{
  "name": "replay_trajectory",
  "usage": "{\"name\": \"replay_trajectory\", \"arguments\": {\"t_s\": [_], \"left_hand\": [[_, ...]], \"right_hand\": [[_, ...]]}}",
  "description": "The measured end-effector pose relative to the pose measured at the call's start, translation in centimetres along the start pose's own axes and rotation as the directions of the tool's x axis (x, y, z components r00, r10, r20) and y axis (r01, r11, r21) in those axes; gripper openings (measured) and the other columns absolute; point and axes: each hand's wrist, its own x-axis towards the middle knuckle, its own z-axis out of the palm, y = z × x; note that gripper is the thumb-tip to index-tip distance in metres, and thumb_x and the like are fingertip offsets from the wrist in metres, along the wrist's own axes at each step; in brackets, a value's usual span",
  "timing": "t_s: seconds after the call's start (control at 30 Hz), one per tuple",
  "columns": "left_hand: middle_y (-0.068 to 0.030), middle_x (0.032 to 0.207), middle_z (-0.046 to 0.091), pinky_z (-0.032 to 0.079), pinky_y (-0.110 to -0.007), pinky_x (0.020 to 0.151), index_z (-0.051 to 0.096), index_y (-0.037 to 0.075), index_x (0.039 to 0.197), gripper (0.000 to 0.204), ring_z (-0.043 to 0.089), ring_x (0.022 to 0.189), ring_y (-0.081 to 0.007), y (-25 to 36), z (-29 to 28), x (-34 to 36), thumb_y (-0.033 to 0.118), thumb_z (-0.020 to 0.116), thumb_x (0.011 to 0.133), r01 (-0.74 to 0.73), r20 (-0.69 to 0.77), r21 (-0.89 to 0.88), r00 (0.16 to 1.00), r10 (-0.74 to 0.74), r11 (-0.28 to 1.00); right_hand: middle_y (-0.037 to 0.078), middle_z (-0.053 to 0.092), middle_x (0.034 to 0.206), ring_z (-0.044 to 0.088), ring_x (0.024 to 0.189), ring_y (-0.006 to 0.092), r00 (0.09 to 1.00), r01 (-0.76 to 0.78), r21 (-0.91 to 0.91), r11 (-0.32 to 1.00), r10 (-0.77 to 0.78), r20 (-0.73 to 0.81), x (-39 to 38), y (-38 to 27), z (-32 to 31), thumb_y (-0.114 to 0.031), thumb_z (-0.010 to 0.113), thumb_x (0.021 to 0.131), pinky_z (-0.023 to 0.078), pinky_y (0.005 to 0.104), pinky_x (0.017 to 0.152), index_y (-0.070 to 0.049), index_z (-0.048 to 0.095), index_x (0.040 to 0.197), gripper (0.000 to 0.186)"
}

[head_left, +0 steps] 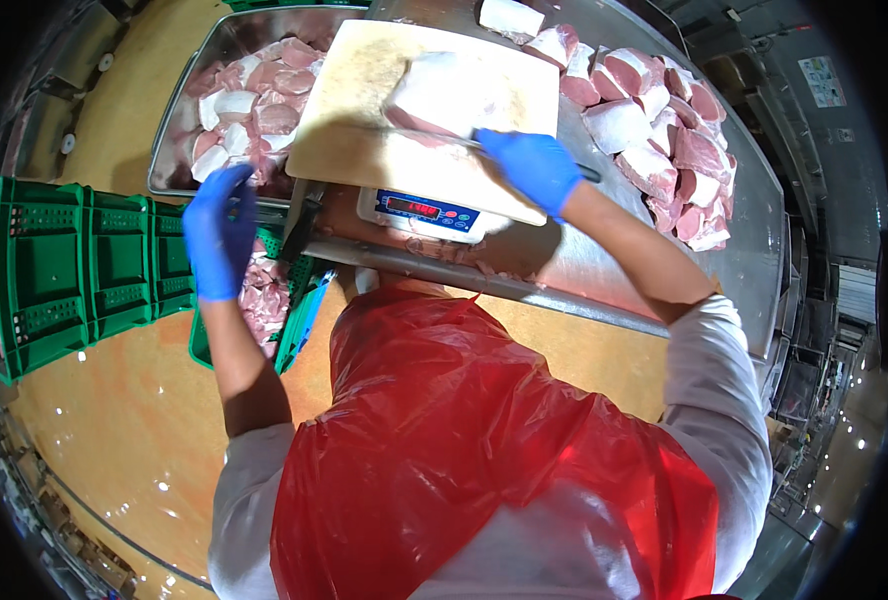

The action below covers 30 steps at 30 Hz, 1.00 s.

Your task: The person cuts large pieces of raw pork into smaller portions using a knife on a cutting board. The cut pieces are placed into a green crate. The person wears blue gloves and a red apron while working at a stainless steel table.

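Note:
My right hand (529,165), in a blue glove, is closed on a knife (589,172) with a dark handle; its blade lies along the lower edge of a pale slab of meat (434,90) on the cream cutting board (324,140). My left hand (219,230), also gloved, hangs in the air left of the board, fingers loosely curved and apart, holding nothing that I can see. A digital scale (421,224) shows under the board's near edge.
A steel tub (162,150) of meat pieces stands at back left, above green crates (44,270) and a lower crate of scraps (264,290). Many cut pieces (699,160) are piled on the steel table (754,260) at right. The table's front rail (584,308) crosses before my red apron.

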Motion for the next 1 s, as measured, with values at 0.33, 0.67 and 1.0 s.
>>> {"name": "replay_trajectory", "arguments": {"t_s": [0.33,0.67,1.0], "left_hand": [[-0.0146,0.096,0.070,0.054,-0.032,0.075,0.070,0.001,0.109,0.021,0.069,0.081,-0.0229,4.9,7.0,1.9,0.002,0.065,0.089,0.001,0.064,-0.292,0.998,0.018,0.956],[-0.0108,0.069,0.063,0.051,-0.036,0.057,0.061,0.006,0.082,0.021,0.064,0.061,-0.0271,3.6,21.2,3.8,0.011,0.081,0.077,-0.117,-0.349,-0.290,0.937,0.009,0.950],[-0.0124,0.062,0.062,0.051,-0.038,0.054,0.061,0.006,0.067,0.019,0.064,0.056,-0.0304,1.8,19.6,3.2,0.005,0.079,0.073,-0.124,-0.300,-0.211,0.952,0.056,0.970]], "right_hand": [[0.027,0.067,0.082,0.067,0.074,0.0442,0.971,-0.218,0.241,0.946,0.234,-0.040,-1.3,-4.6,-1.5,-0.017,0.051,0.098,0.052,0.0527,0.066,-0.001,0.054,0.109,0.020],[0.031,0.063,0.077,0.064,0.071,0.0482,0.937,-0.206,0.295,0.933,0.275,-0.214,1.4,-6.5,0.5,-0.009,0.055,0.095,0.050,0.0547,0.063,0.003,0.047,0.111,0.022],[0.027,0.067,0.083,0.067,0.078,0.0461,0.958,-0.284,0.180,0.942,0.285,0.018,4.6,-8.6,1.1,-0.011,0.060,0.090,0.054,0.0525,0.071,0.002,0.046,0.110,0.028]]}}
